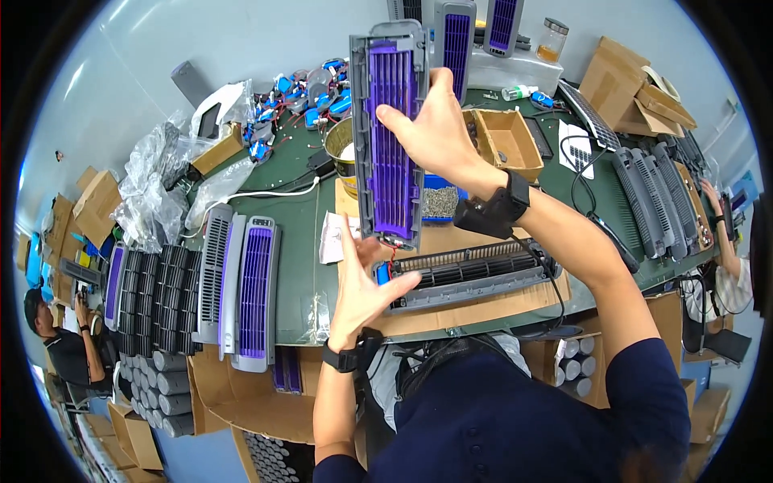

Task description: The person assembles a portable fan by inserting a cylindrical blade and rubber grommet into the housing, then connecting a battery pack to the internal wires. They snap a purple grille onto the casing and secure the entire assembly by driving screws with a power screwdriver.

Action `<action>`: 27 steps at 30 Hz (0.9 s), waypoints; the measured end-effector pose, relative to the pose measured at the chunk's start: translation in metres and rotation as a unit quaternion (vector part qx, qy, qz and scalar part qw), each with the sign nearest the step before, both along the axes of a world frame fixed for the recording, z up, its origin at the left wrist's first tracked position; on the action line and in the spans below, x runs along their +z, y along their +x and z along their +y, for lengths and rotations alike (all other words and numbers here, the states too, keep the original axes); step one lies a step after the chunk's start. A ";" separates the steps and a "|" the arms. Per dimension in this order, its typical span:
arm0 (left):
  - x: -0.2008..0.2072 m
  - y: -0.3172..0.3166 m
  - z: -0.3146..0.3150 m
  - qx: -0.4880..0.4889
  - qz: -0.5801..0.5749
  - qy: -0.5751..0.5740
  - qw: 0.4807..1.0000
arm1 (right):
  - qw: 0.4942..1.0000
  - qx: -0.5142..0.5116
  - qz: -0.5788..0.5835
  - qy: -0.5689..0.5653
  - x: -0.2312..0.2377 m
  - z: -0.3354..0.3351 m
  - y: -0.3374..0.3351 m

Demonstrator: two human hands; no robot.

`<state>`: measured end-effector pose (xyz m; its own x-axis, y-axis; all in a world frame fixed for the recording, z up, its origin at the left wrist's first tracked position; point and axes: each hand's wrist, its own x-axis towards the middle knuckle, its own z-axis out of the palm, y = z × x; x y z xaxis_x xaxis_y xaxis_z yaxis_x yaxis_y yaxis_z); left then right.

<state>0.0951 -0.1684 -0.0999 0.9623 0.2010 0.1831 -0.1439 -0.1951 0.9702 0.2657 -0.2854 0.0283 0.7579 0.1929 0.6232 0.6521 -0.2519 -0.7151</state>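
Note:
My right hand (441, 137) grips a long grey fan housing half with a purple grille (392, 137) and holds it upright above the table. Its thumb lies across the front of the grille; the other fingers are behind the edge. By the lower end is my left hand (360, 296), with index finger and thumb stretched apart; some of its fingers are partly hidden. Below, the other grey housing half (483, 282) lies on cardboard, with a black slatted roller inside. Thin red wires (394, 254) hang between the two halves, near a blue part (382, 274) at the left end.
Purple-grilled housings (256, 290) and black rollers (161, 294) line the table's left. Behind are blue-wrapped parts (314, 117), a tray of screws (440, 203) and a cardboard box (511, 141). Grey housings (644, 197) stand at right. Other people sit at both sides.

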 end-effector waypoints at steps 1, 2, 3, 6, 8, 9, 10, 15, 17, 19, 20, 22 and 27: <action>0.019 0.005 -0.012 0.072 -0.017 0.040 0.996 | 1.000 -0.003 0.003 -0.003 0.003 0.001 -0.003; 0.031 0.012 -0.018 0.047 -0.023 0.021 0.998 | 1.000 -0.002 -0.008 -0.003 0.004 0.005 -0.006; 0.029 0.018 -0.022 0.028 -0.039 -0.020 0.999 | 1.000 0.003 -0.020 -0.002 0.006 0.009 -0.011; 0.038 0.024 -0.020 -0.014 -0.012 -0.144 0.989 | 0.991 0.075 -0.110 -0.012 0.006 0.001 -0.031; 0.029 0.027 -0.004 -0.058 0.010 -0.170 0.984 | 0.920 0.149 -0.357 -0.063 0.005 -0.023 -0.029; 0.026 0.025 0.005 -0.097 0.031 -0.192 0.976 | 0.865 0.184 -0.425 -0.192 0.001 -0.034 -0.027; 0.027 0.022 0.011 -0.128 0.050 -0.206 0.969 | 0.834 0.211 -0.437 -0.263 -0.006 -0.042 -0.032; 0.028 0.030 0.032 -0.288 0.072 -0.176 0.938 | 0.728 0.118 -0.577 -0.352 -0.050 -0.047 -0.031; 0.022 0.035 0.041 -0.394 0.143 -0.116 0.900 | 0.716 0.122 -0.629 -0.277 -0.061 -0.040 -0.030; 0.027 0.033 0.037 -0.384 0.105 -0.109 0.911 | 0.707 0.108 -0.647 -0.264 -0.067 -0.043 -0.027; 0.029 0.032 0.037 -0.383 0.146 -0.146 0.901 | 0.708 0.128 -0.629 -0.293 -0.065 -0.045 -0.023; 0.025 0.022 0.037 -0.359 0.180 -0.122 0.907 | 0.704 0.149 -0.597 -0.356 -0.059 -0.050 -0.013; -0.018 -0.002 0.029 -0.242 -0.031 0.134 0.960 | 0.736 0.207 -0.404 -0.502 -0.024 -0.060 -0.008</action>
